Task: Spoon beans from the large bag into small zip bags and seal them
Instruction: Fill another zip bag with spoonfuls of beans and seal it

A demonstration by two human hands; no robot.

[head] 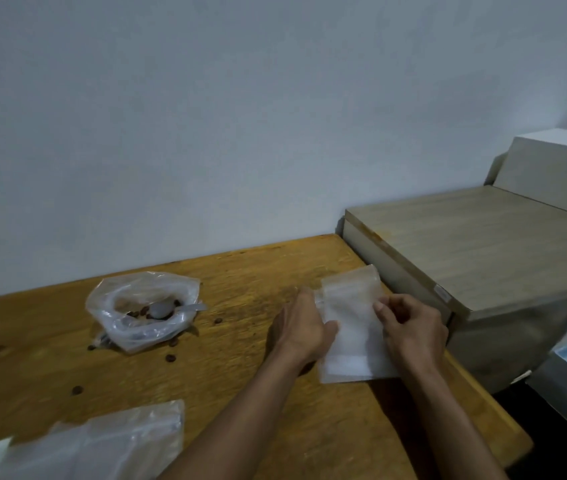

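Zip bags [348, 327]: flat clear plastic stack | both hands, left [304, 327] and right [410, 327], pinching edges

The tabletop [261, 282] is warm, rough-grained matt wood, the large bag [143, 311] on the left thin, crinkled, glossy clear plastic holding a dull grey metal spoon [167, 310], the small zip bags [351, 327] cloudy translucent plastic, and the cabinet [476, 244] on the right pale smooth wood laminate.

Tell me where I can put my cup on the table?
Bare wood lies between the large clear bag of beans and the left hand, and along the wall behind. Loose brown beans dot the wood by the bag. Both hands crowd the small zip bags.
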